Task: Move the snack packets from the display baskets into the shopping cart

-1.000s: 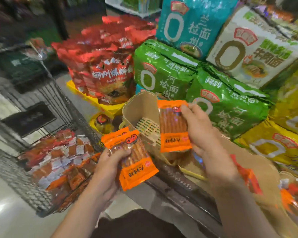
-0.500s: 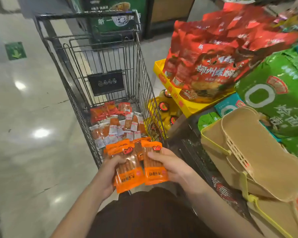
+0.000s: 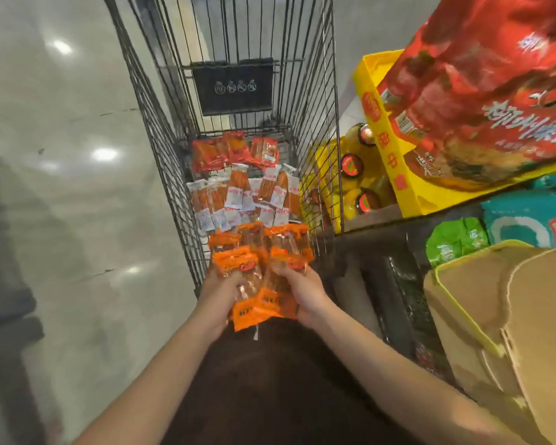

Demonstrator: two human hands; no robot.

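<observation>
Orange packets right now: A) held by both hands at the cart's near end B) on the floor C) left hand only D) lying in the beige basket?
A: the left hand and right hand both grip the orange packets at the near end of the cart.

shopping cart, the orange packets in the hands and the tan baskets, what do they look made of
Shopping cart: thin dark metal wire, judging by its grid of welded rods.
Orange snack packets: glossy plastic film, partly clear, with crinkles and glare; the left hand and right hand grip them.
Display baskets: probably moulded matte tan plastic with a yellow rim.
</observation>
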